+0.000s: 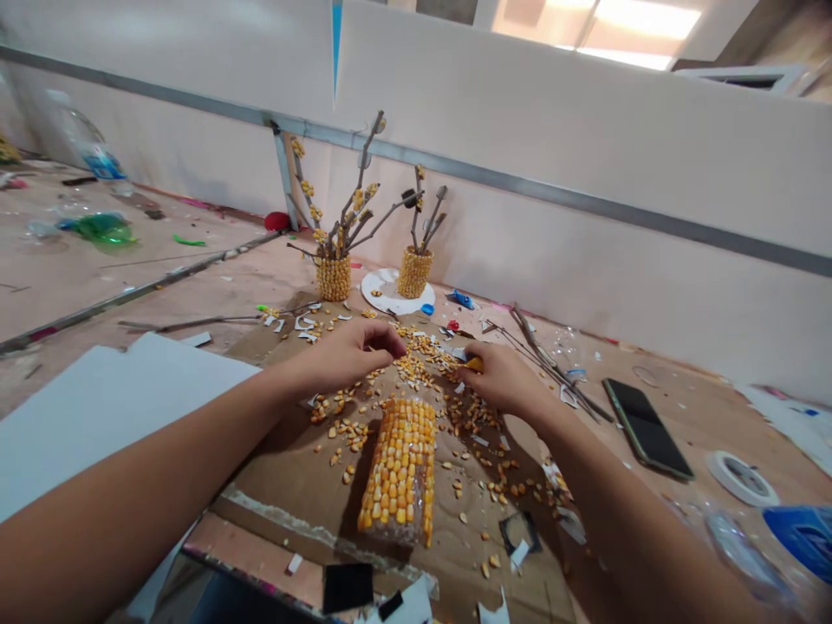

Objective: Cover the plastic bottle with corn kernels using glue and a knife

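My left hand is over the scattered corn kernels, its fingers curled together; whatever may be between the fingertips is hidden. On the right of the pile, my right hand is closed around a yellow-handled craft knife, with a pale blade-like tip pointing left. Between my forearms a cylinder covered in rows of corn kernels lies on the cardboard. Its near right part shows a bare, shiny strip without kernels. Neither hand touches the cylinder.
Two kernel-covered pots with twigs stand at the back, one on a white disc. Loose twigs, a phone and a tape roll lie to the right. White sheets are at left; a white partition rises behind.
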